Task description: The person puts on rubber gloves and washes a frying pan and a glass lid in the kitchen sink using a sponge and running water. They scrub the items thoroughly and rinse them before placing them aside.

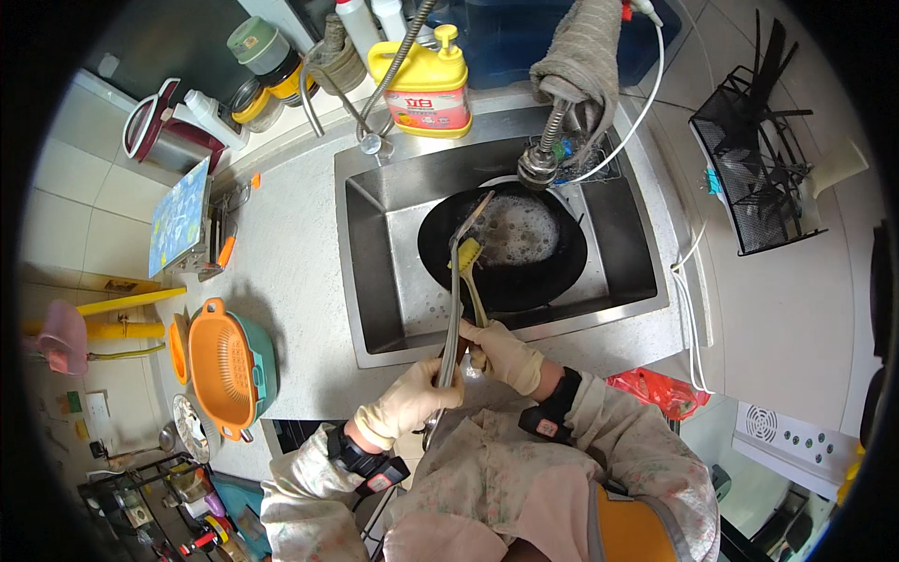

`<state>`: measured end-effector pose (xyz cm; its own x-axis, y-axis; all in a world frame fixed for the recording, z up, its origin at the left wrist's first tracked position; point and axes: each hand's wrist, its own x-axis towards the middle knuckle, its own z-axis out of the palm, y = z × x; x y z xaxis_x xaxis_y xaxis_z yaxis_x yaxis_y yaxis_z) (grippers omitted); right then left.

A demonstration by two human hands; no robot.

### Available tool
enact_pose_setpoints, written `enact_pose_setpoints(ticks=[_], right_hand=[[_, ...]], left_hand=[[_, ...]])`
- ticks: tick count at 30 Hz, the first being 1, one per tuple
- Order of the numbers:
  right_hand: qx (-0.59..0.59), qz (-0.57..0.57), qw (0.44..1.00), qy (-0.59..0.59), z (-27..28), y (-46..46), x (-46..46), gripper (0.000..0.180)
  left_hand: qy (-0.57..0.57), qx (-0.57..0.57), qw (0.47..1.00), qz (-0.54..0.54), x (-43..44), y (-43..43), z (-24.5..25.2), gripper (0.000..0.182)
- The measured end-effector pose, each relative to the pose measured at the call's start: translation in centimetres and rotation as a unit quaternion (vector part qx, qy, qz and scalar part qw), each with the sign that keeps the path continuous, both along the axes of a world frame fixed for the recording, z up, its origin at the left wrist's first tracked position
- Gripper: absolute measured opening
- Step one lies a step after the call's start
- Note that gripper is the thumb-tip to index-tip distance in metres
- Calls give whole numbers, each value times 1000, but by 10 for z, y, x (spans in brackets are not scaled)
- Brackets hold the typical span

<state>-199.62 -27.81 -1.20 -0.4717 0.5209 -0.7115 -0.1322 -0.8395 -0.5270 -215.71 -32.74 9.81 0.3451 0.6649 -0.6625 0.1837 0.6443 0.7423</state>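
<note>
My left hand (411, 399), in a pale glove, grips a long metal kitchen utensil (453, 302). Its far end reaches over a black wok (502, 291); near my body its lower end is partly hidden. My right hand (507, 357), gloved too, is closed around the pale handle of a dish brush (475, 291). The brush's yellow bristles lie close against the utensil's shaft, above the wok. Foamy, murky water (523, 228) pools in the wok, which sits in a stainless steel sink (404, 323). Between my hands a brown part shows, mostly covered.
A yellow pump jug of detergent (425, 88) stands behind the sink, beside the faucet lever (372, 144). A grey towel (579, 53) hangs over a flexible hose. Orange and teal colander baskets (221, 365) sit on the left counter (305, 281); a black mesh utensil rack (744, 168) is at right.
</note>
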Motion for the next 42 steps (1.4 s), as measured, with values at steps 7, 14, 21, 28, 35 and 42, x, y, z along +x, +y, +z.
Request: enact_pose_setpoints(ticks=[7, 14, 21, 28, 35, 42], right_hand=[[16, 41, 999, 7, 49, -4, -23, 28], [82, 44, 995, 47, 66, -5, -42, 37], [56, 70, 994, 67, 76, -4, -57, 35], [62, 113, 990, 55, 91, -1, -57, 36], [149, 42, 981, 114, 108, 16, -44, 34], [94, 105, 989, 50, 96, 28, 5, 25]], left_hand=[[-76, -13, 996, 37, -37, -15, 28, 13], [-252, -86, 943, 202, -70, -30, 27, 11], [-461, -196, 808, 311, -90, -41, 22, 16], [-589, -247, 680, 360, -94, -50, 23, 21], [-514, -225, 766, 313, -86, -52, 32, 20], [-200, -144, 958, 148, -74, -43, 51, 21]])
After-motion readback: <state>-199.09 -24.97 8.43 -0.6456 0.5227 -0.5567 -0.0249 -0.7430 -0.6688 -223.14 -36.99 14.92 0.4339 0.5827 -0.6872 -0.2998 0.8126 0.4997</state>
